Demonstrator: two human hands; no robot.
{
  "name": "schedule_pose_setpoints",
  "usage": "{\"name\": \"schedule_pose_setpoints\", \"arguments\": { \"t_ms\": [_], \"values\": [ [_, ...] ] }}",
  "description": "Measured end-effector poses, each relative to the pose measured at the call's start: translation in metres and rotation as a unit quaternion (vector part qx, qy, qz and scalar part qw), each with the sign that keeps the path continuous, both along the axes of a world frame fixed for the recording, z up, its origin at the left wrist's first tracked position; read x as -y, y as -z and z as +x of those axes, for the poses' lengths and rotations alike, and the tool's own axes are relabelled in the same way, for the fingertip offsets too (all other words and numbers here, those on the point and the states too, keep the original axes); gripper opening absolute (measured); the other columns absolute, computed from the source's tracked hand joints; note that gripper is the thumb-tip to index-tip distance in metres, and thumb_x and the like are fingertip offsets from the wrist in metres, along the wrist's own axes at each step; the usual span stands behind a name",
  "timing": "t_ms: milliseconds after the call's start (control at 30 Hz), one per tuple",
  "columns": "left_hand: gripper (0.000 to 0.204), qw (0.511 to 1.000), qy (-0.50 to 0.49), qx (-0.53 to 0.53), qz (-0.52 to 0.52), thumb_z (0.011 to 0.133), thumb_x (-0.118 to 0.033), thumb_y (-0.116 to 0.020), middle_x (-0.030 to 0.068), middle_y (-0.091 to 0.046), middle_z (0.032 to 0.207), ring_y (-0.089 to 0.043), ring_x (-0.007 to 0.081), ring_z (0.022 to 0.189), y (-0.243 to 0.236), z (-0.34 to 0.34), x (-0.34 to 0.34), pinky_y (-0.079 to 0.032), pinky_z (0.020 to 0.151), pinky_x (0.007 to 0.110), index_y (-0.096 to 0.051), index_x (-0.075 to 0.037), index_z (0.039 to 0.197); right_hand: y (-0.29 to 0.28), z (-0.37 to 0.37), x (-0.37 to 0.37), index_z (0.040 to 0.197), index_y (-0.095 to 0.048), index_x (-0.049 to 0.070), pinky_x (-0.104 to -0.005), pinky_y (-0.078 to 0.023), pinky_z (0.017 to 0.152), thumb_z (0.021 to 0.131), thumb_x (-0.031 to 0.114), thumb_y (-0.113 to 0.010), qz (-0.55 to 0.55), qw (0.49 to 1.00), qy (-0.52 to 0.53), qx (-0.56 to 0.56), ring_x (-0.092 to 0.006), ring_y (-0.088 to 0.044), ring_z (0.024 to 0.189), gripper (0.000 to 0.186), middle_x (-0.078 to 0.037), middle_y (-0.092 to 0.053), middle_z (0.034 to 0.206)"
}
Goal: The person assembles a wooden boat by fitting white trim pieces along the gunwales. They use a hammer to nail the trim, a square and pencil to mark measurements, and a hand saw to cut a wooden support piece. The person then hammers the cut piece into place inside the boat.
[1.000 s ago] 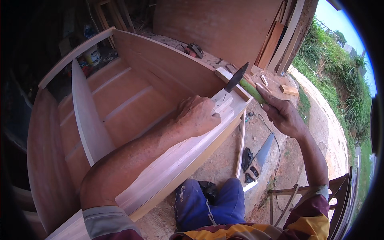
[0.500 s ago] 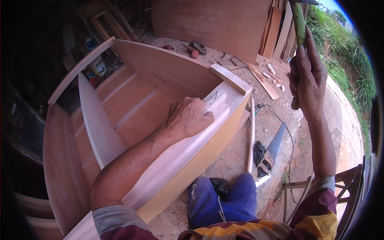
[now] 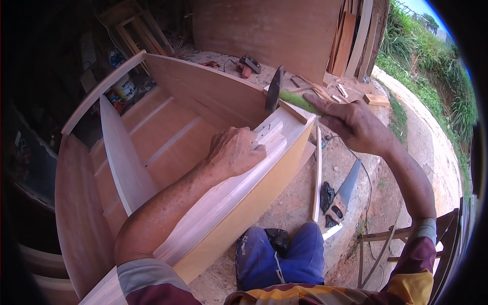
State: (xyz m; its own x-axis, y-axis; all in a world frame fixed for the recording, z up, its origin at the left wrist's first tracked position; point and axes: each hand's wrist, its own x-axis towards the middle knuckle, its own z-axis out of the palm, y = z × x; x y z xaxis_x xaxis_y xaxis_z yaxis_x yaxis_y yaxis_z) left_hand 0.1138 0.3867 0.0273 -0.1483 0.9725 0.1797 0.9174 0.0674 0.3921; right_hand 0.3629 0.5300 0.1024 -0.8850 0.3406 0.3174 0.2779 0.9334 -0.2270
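My right hand (image 3: pixel 358 124) is closed around the green handle of a hammer (image 3: pixel 299 101). The dark metal head is just above the far end of a pale wooden moulding (image 3: pixel 213 208), close to a small nail (image 3: pixel 269 127) standing in it. My left hand (image 3: pixel 234 150) grips this moulding a little nearer to me, its fingers curled over the inner edge and partly hidden. The moulding lies along the top edge of a large open wooden carcass (image 3: pixel 249 203). A short wood block (image 3: pixel 294 112) sits across the corner beyond the nail.
A handsaw (image 3: pixel 344 193) lies on the ground to the right, beside a long thin strip (image 3: pixel 317 175) and a cable. Wood offcuts (image 3: pixel 376 99) and a red power tool (image 3: pixel 248 66) are farther back. A plywood sheet (image 3: pixel 264 38) stands behind. Inside the carcass is a curved divider (image 3: pixel 122 147).
My right hand has swung the hammer down and to the left, from high at the right to the nail's end of the moulding. My left hand has stayed in place.
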Motion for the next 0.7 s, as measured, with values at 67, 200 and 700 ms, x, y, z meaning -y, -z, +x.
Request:
{"name": "schedule_pose_setpoints", "arguments": {
  "t_ms": [67,200,700],
  "values": [
    [0.032,1.0,0.002,-0.006,-0.006,0.081,-0.028,-0.063,0.0201,-0.068,0.089,-0.068,0.0398,0.08,-0.002,-0.001,-0.001,-0.052,0.074,0.046,-0.071,0.001,0.09,-0.028,0.004,-0.001,0.148,-0.048,0.026,-0.0269,-0.048,0.048,0.102,0.019,-0.056,-0.188,0.953,0.053,-0.231,-0.0068,-0.056,0.057,0.048,-0.004,-0.068,0.075],
    [0.032,1.0,0.01,-0.005,-0.013,0.081,-0.028,-0.063,0.0206,-0.069,0.089,-0.068,0.0397,0.079,0.002,0.0,-0.004,-0.053,0.074,0.047,-0.072,0.001,0.091,0.012,-0.002,0.003,0.15,-0.045,0.022,-0.0259,-0.043,0.051,0.102,0.017,-0.055,-0.148,0.931,0.043,-0.33,-0.01,-0.05,0.055,0.049,-0.005,-0.058,0.072],
    [0.032,0.999,0.004,-0.052,0.013,0.081,-0.027,-0.064,0.0263,-0.069,0.093,-0.067,0.045,0.085,0.008,-0.006,0.0,-0.048,0.102,0.048,-0.071,0.003,0.087,0.006,-0.008,0.021,0.149,-0.046,0.022,-0.0409,-0.055,0.065,0.097,0.012,-0.06,-0.05,0.984,0.062,-0.157,-0.031,-0.067,0.061,0.054,-0.019,-0.068,0.073]
  ]
}}
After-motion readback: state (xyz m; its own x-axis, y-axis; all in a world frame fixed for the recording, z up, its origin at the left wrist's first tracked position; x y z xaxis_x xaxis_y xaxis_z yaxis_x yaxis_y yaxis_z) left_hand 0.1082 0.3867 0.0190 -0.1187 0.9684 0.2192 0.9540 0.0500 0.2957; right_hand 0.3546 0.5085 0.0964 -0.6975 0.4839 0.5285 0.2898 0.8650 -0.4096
